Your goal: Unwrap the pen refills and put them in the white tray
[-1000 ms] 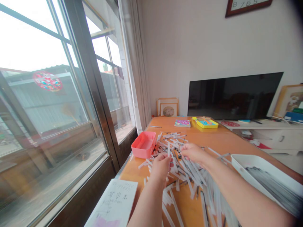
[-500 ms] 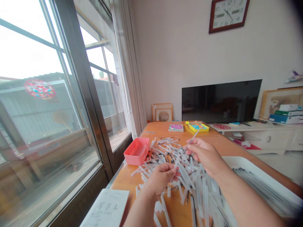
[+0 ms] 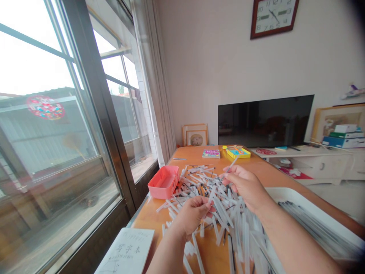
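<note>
My left hand (image 3: 196, 213) is closed in a pinch on a translucent pen barrel (image 3: 211, 194), which points upward from the fingertips. Above and to its right, my right hand (image 3: 242, 184) pinches a slim greyish pen tube (image 3: 234, 163) that slants up past the thumb. The two pieces are held apart. Beneath both hands spreads a loose heap of pen parts (image 3: 222, 213), mostly clear or whitish tubes with some black bits among them. The lower ends of the held pieces are partly hidden by my fingers and blend into the heap.
A red plastic basket (image 3: 162, 192) stands left of the heap. On the right, a white tray (image 3: 281, 192) holds several long dark-cored pens. A notebook (image 3: 125, 251) lies near left. A booklet (image 3: 211, 153) and yellow box (image 3: 241, 155) sit at the table's far end.
Both hands keep their grips and nearly the same pose. The whole view has shifted very slightly; nothing is visibly taken up or let go.
</note>
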Demonstrator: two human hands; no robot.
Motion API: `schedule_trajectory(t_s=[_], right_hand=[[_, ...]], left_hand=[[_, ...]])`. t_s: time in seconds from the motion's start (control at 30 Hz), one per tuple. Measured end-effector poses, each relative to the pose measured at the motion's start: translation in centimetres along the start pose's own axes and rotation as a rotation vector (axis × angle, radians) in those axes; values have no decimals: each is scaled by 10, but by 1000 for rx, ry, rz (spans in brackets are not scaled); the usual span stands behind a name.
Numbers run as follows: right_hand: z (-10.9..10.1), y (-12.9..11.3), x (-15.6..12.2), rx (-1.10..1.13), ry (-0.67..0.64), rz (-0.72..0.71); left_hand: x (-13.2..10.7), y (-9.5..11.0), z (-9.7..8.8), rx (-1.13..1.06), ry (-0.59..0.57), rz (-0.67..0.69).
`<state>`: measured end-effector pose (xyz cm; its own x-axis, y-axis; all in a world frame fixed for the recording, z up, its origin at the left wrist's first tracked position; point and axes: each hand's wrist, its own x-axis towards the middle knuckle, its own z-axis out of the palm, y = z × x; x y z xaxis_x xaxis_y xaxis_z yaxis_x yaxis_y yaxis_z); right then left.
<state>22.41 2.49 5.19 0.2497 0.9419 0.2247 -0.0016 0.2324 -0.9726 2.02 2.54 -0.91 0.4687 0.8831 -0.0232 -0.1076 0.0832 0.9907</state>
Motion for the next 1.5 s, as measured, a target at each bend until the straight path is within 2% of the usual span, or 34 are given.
schedule_trajectory(t_s=[0.23, 0.57, 0.7, 0.83, 0.97, 1.1, 1.3, 1.5], right_hand=[[4, 1, -3, -23, -45, -21], [11, 7, -7, -232, -181, -12], [9, 9, -6, -286, -153, -20], [8, 11, -5, -217, -85, 26], [7, 13, -2, -210, -79, 41], [4, 23, 3, -339, -92, 26], [1, 52, 13, -822, -151, 7], [8, 62, 24, -1012, -243, -15]], left_hand=[[0, -1, 0, -2, -15, 20], [1, 0, 0, 13, -13, -15], [2, -3, -1, -14, -23, -1], [3, -8, -4, -25, -40, 1], [4, -9, -5, -41, -44, 20], [6, -6, -8, -42, 54, 52], [9, -2, -14, -99, 253, 49], [13, -5, -18, -127, 347, 12]])
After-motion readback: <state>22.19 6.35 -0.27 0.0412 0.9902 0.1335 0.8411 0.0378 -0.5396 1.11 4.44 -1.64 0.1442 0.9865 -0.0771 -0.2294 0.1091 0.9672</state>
